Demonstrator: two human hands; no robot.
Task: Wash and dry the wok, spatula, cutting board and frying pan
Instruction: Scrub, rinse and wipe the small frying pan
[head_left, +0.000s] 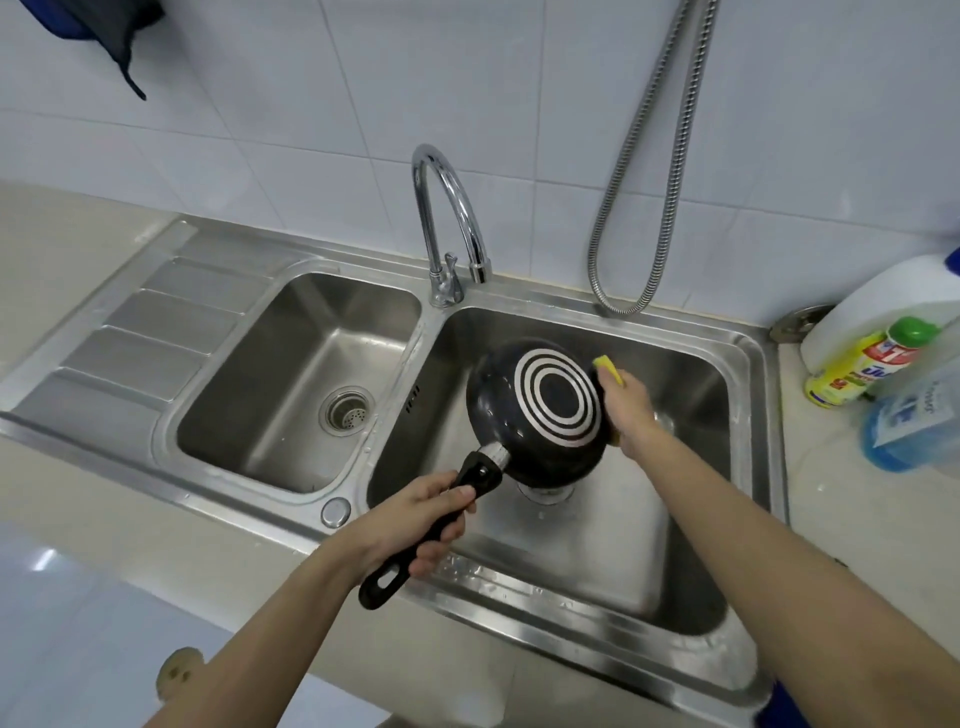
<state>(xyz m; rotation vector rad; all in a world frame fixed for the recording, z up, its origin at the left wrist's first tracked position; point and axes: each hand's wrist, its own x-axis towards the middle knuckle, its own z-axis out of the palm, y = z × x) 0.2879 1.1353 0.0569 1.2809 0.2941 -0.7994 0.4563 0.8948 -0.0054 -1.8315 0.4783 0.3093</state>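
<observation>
A small black frying pan (535, 410) hangs tilted over the right sink basin (691, 364), its underside with silver rings facing me. My left hand (421, 514) grips its black handle near the front rim of the sink. My right hand (631, 413) is behind the pan's right edge and holds a yellow sponge (609, 369) against the pan's rim. The inside of the pan is hidden from me. No wok, spatula or cutting board shows in this view.
The chrome tap (447, 218) stands between the two basins, spout over the right one. The left basin (291, 395) has a drain strainer. A metal hose (649, 171) hangs on the tiled wall. Detergent bottles (872, 364) stand on the counter at right.
</observation>
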